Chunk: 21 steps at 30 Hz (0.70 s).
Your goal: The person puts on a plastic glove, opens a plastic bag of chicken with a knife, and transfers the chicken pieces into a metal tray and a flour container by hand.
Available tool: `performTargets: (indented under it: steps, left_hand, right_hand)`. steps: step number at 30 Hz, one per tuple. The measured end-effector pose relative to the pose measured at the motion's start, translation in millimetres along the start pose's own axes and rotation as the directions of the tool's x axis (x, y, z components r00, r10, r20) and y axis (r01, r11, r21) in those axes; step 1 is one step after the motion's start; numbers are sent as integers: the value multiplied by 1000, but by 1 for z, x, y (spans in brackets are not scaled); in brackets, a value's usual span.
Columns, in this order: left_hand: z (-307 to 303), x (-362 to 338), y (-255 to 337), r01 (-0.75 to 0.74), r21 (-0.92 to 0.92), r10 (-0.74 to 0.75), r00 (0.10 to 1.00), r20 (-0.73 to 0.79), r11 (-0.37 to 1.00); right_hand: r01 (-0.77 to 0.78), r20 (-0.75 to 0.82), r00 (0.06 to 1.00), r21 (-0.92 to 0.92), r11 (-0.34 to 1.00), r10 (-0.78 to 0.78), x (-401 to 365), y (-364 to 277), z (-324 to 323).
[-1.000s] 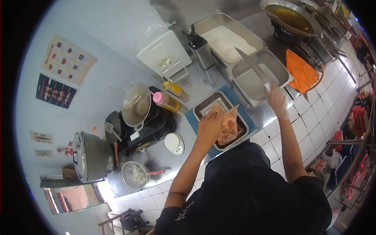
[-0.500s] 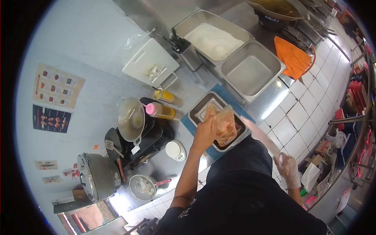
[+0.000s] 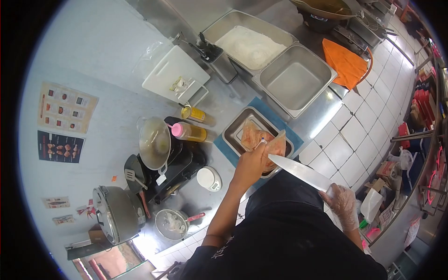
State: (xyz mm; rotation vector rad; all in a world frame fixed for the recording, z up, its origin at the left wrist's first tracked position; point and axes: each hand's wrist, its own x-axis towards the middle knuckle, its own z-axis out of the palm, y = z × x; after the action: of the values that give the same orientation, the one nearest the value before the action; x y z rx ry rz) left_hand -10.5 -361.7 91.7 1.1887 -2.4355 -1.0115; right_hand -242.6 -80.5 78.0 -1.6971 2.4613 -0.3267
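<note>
My left hand [image 3: 252,163] is closed on the gathered top of a clear plastic bag of orange-red meat [image 3: 276,150], over a steel tray [image 3: 228,135]. More bagged meat [image 3: 252,135] lies in the tray, beside the held bag. The tray rests on a blue mat [image 3: 224,153]. In a clear plastic glove, my right hand [image 3: 339,201] is wrapped round the handle of a large knife [image 3: 303,174]. The blade points left, its tip beside the held bag and close to my left fingers. Whether the tip touches the bag cannot be made out.
Beyond the tray stand a steel pan of white powder [image 3: 252,46] and a bare steel pan [image 3: 298,81]. An orange cloth [image 3: 344,64] hangs at the counter edge. Left of the tray are a pink-capped bottle [image 3: 190,132], a white scale [image 3: 208,178] and a stove [image 3: 179,163].
The knife has come leftward and its blade is now near my left hand. The bag in my left hand is gathered narrower and sits lower, showing more of the other bagged meat.
</note>
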Motion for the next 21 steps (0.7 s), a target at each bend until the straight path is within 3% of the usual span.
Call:
performTargets:
  steps: [2, 9, 12, 15, 18, 19, 21]
  left_hand:
    - [2, -3, 3, 1, 51, 0, 1000, -8, 999]
    - [16, -25, 12, 85, 159, -70, 993, -100, 984]
    - [16, -33, 13, 111, 145, -87, 982, -165, 983]
    - [24, -41, 15, 66, 152, -35, 980, -197, 986]
    - [47, -52, 42, -68, 135, 91, 981, -171, 989]
    - [52, -54, 49, -119, 117, 137, 978, -157, 986]
    - [44, -44, 37, 14, 86, 4, 979, -206, 996]
  right_hand:
    - [35, -73, 997, -20, 999, -37, 0, -1, 5]
    - [-122, 171, 978, 1, 993, 120, 18, -28, 15]
    - [-71, 117, 991, 22, 997, 68, 43, -36, 12]
    - [-19, 191, 982, 83, 996, 3, 85, -57, -2]
    - [160, 106, 977, 224, 961, -187, 123, -94, 4]
    - [290, -14, 955, 231, 929, -295, 133, -93, 15]
    - [536, -243, 838, 196, 821, -489, 149, -89, 36]
